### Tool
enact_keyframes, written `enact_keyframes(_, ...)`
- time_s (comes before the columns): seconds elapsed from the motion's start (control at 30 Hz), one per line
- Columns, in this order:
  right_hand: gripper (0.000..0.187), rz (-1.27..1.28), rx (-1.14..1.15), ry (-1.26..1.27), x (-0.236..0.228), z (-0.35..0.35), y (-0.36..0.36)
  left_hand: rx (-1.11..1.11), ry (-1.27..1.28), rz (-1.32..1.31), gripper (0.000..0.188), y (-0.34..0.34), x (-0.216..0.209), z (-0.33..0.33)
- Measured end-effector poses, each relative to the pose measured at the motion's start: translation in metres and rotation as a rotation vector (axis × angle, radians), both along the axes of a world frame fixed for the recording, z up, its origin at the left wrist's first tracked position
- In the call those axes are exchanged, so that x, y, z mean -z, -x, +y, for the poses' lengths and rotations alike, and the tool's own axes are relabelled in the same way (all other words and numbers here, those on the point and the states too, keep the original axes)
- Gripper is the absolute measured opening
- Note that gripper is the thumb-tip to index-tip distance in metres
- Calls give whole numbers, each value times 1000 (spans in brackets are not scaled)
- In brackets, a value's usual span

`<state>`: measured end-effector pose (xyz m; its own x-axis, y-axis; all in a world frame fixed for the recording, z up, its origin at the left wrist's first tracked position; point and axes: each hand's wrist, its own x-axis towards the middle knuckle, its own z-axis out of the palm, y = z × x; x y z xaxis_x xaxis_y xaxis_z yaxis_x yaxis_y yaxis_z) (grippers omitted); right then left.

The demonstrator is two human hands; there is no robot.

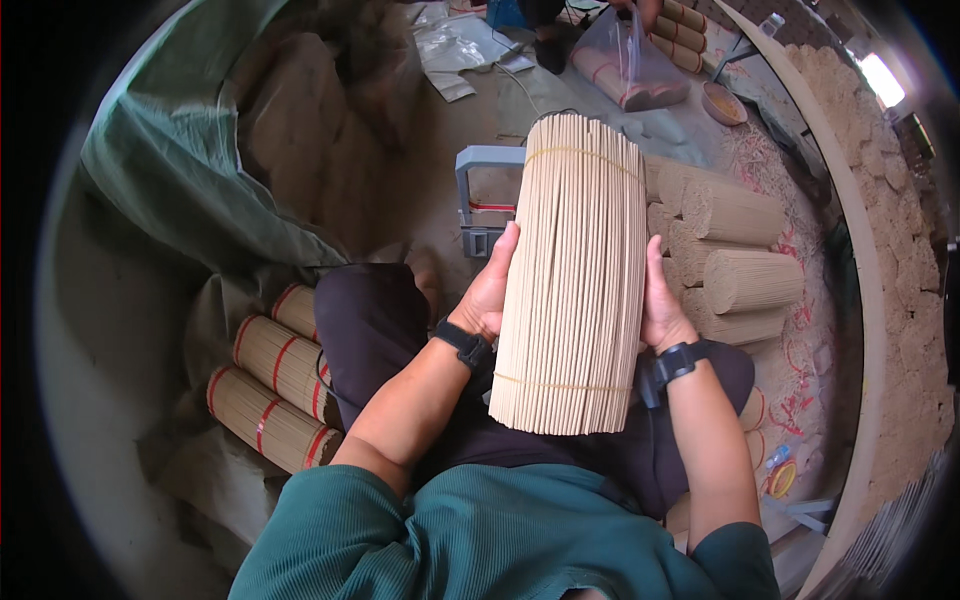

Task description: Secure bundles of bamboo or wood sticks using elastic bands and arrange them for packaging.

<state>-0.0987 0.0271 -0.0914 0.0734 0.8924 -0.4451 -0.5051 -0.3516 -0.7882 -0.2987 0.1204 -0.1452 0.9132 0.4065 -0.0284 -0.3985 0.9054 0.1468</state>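
Observation:
Between my palms I hold a thick bundle of thin tan sticks (pixel 575 285) that look like incense sticks. It stands lengthwise over my lap, with a thin yellowish band around it near each end. My left hand (pixel 488 287) presses its left side, with the thumb pointing up and the fingers hidden behind. Against the right side lies my right hand (pixel 662 303), its fingers also mostly hidden. Just beyond the bundle is a grey-blue frame (pixel 490 157) with a red strip (pixel 492 208) across it; the bundle covers part of it.
Several bundles with red bands (pixel 275 365) lie by my left leg. Unwrapped stick bundles (pixel 752 280) are stacked at my right, beside a curved board edge (pixel 868 290). Farther off are a plastic bag (pixel 630 70) of bundles, a bowl (pixel 723 104) and another person's hand (pixel 648 10). Green sheeting (pixel 170 150) hangs at left.

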Motion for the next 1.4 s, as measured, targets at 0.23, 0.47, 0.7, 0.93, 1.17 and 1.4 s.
enact_keyframes(0.23,85,301,43,-182,69,-3,1,-2,-330,410,77,7,-5,10)
enact_keyframes(0.47,86,258,-45,-130,80,9,8,-73,-588,605,76,11,-11,24)
enact_keyframes(0.7,103,181,-131,-119,96,19,16,-149,-577,696,77,13,22,18)
enact_keyframes(0.93,102,170,-127,-97,115,29,23,-125,-549,746,76,19,41,27)
enact_keyframes(1.17,102,167,-138,-63,138,40,23,-64,-464,778,78,16,64,38)
enact_keyframes(1.4,97,200,-137,-16,157,60,15,-83,-393,838,76,11,94,54)
